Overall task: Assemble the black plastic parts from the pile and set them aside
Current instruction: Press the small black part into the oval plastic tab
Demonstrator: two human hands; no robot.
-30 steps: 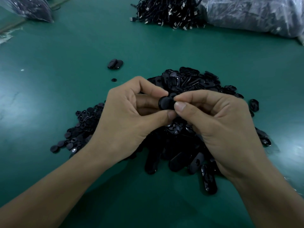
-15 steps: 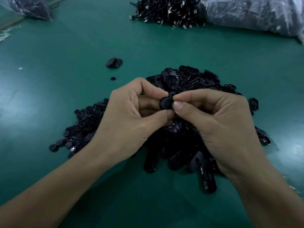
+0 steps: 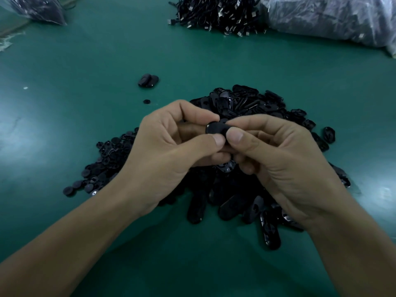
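Pinching one small black part point(image 3: 215, 127) between both hands, just above the pile point(image 3: 246, 103). Nearest me, glossy oval shells point(image 3: 231, 209) lie flat at the pile's front edge on the green counter point(image 3: 64, 103).

The left hand point(image 3: 162, 151) is curled, with thumb and forefinger on the part's left end. The right hand point(image 3: 278, 159) is curled too, with thumb and forefinger on its right end. The thumb tips nearly meet under it. Fingers cover the joint, so I can't tell if it's one piece or two being pressed together.

Handling guess: very light, hard and stiff, no give. The shiny skin looks slippery, so grip the rim and ends, not the smooth face. It probably needs a firm squeeze and could pop out sideways.

Small round caps point(image 3: 102, 168) are heaped left of the hands. Behind them a lone cap point(image 3: 146, 101) lies near a pair of pieces point(image 3: 147, 80), which sits apart from the pile and is likely finished.

At the far edge are a tangle of cables point(image 3: 216, 11), a grey sack point(image 3: 332, 18) to the right and a clear bag point(image 3: 36, 7) to the left.
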